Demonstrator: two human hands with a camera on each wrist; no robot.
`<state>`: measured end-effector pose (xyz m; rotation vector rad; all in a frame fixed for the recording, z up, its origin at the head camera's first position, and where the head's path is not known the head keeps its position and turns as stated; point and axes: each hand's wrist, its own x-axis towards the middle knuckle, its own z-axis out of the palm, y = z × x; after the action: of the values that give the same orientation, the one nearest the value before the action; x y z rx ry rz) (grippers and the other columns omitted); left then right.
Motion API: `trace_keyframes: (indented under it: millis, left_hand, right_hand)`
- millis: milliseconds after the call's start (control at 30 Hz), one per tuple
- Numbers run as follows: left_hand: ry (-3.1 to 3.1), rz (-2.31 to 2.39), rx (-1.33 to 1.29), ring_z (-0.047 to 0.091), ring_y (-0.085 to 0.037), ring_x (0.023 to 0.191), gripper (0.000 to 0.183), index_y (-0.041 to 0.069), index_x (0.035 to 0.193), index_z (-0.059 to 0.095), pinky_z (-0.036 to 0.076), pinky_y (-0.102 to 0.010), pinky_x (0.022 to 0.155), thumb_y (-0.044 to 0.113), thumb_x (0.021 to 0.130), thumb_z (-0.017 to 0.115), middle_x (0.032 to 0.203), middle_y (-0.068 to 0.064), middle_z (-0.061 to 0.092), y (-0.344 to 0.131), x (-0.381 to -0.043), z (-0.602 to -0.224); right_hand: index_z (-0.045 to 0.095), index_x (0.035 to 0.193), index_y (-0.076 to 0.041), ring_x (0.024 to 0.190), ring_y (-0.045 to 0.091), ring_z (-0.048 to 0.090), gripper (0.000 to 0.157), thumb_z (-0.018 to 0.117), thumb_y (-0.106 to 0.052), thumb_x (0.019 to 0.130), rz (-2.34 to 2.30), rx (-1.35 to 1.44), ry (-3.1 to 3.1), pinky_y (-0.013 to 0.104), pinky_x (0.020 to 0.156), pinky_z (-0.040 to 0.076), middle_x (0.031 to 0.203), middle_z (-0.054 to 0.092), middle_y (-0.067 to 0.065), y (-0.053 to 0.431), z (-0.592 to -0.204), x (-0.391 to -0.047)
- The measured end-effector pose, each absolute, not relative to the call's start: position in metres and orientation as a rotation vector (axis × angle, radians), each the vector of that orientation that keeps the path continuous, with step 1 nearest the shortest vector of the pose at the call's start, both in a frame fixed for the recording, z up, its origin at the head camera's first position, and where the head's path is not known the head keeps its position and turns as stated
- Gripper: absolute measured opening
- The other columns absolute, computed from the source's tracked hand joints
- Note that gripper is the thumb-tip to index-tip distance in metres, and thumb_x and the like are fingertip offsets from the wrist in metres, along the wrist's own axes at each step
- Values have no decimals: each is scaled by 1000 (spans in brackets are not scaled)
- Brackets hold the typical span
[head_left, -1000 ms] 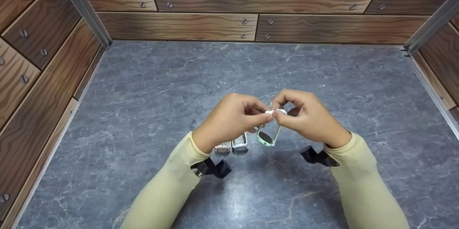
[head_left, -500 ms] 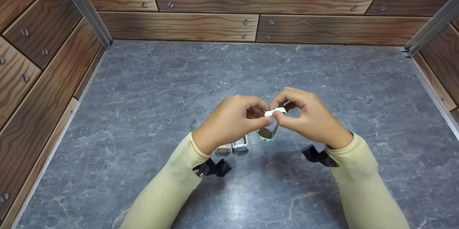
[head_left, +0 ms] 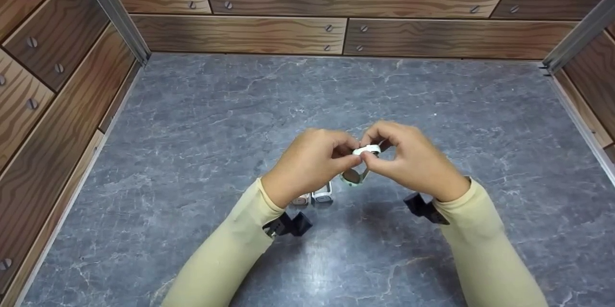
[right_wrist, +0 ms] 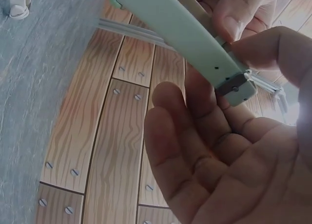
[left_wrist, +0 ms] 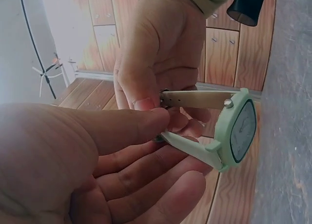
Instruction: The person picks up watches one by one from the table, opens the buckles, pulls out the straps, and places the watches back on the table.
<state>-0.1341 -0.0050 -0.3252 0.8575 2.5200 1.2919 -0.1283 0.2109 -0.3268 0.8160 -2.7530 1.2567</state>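
A light green wristwatch (head_left: 353, 177) hangs face down-forward above the table, its strap bent into a loop. My left hand (head_left: 307, 160) pinches one part of the strap between thumb and fingers. Close against it, my right hand (head_left: 403, 160) pinches the strap near the metal buckle (right_wrist: 236, 87). In the left wrist view the green watch case (left_wrist: 236, 131), with its crown, points toward the table, and both strap halves run up to the fingertips. Fingers hide part of the join at the buckle, so whether it is fastened is unclear.
Two more watches, one pinkish (head_left: 301, 200) and one white (head_left: 322, 196), lie side by side on the grey marbled table (head_left: 240, 105), partly behind my left hand. Wood-patterned panels (head_left: 274, 35) wall the back and sides. A black camera mount sits on each wrist.
Both hands keep their pinch on the strap. The watch case has swung up and slightly left, nearer the hands, and the strap end has tilted between the fingers.
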Motion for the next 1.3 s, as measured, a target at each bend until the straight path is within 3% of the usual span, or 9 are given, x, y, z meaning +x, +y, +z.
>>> trace_keyframes:
  millis: [233, 567, 967, 1167, 1300]
  left_hand:
    - [2504, 1300, 837, 72, 0, 73, 12, 17, 108, 78, 56, -22, 73, 23, 99, 72, 84, 13, 76, -4, -133, -327]
    - [2566, 1294, 849, 70, -2, 78, 13, 17, 105, 79, 55, -24, 73, 27, 96, 75, 86, 11, 77, -5, -131, -327]
    - [2617, 1312, 813, 59, -3, 66, 17, 17, 102, 80, 50, -23, 64, 31, 98, 73, 82, 10, 74, -1, -132, -328]
    - [2615, 1274, 807, 53, -6, 63, 17, 16, 102, 79, 46, -23, 61, 30, 100, 71, 79, 7, 71, -1, -136, -330]
    - [2620, 1241, 810, 57, -6, 66, 18, 15, 106, 79, 49, -24, 64, 30, 101, 70, 82, 8, 72, -2, -139, -332]
  right_hand:
    - [69, 95, -14, 89, 12, 64, 13, 70, -2, 91, 1300, 831, -2746, 37, 83, 56, 100, 70, -5, 211, -328, -128]
    - [70, 94, -10, 79, 18, 66, 13, 68, 3, 90, 1461, 795, -2693, 27, 66, 54, 95, 70, -1, 211, -328, -126]
    - [70, 97, -5, 80, 17, 65, 3, 68, -4, 96, 1593, 713, -2655, 25, 64, 54, 94, 70, 4, 213, -333, -129]
    - [73, 102, -7, 87, 17, 67, 7, 68, -7, 97, 1480, 751, -2703, 26, 73, 56, 98, 72, 2, 216, -331, -134]
    - [75, 104, -11, 85, 16, 67, 11, 70, -6, 96, 1371, 787, -2721, 26, 73, 56, 100, 72, -1, 216, -330, -136]
